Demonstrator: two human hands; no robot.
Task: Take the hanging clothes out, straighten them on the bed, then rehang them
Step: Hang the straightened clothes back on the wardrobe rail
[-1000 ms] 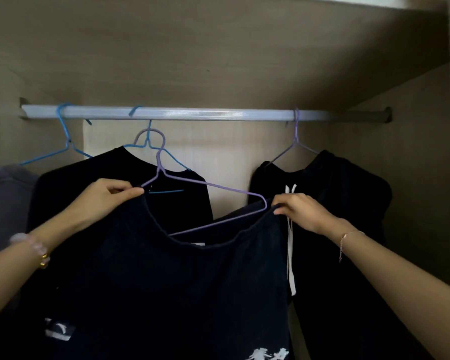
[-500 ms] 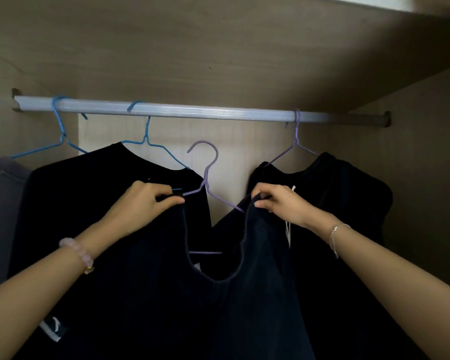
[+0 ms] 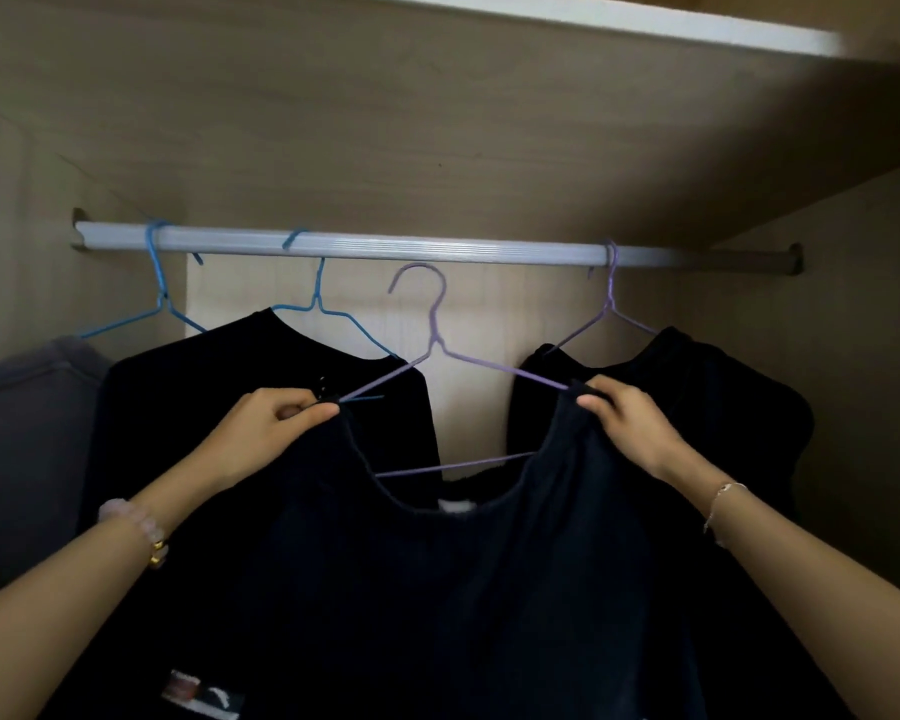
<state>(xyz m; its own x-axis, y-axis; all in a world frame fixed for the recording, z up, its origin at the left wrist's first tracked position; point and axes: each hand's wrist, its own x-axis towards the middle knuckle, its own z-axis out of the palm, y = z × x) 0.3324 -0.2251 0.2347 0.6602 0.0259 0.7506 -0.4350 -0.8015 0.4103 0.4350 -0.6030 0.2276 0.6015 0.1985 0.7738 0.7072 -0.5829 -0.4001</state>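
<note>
A dark navy shirt (image 3: 463, 589) hangs on a purple wire hanger (image 3: 437, 335) that I hold up in front of the wardrobe. My left hand (image 3: 266, 433) pinches the shirt's left shoulder over the hanger arm. My right hand (image 3: 624, 423) pinches the right shoulder the same way. The hanger's hook sits just below the silver rail (image 3: 385, 249), between a blue hanger and another purple one, and does not rest on the rail.
On the rail hang a black top on a blue hanger (image 3: 318, 298), a black garment on a purple hanger (image 3: 611, 304), and a grey garment (image 3: 22, 433) on a blue hanger (image 3: 159, 293) at the far left. The wardrobe ceiling is close above.
Both hands have lifted the shirt and hanger upward and spread apart, stretching the neckline level. The hook has risen to just under the rail.
</note>
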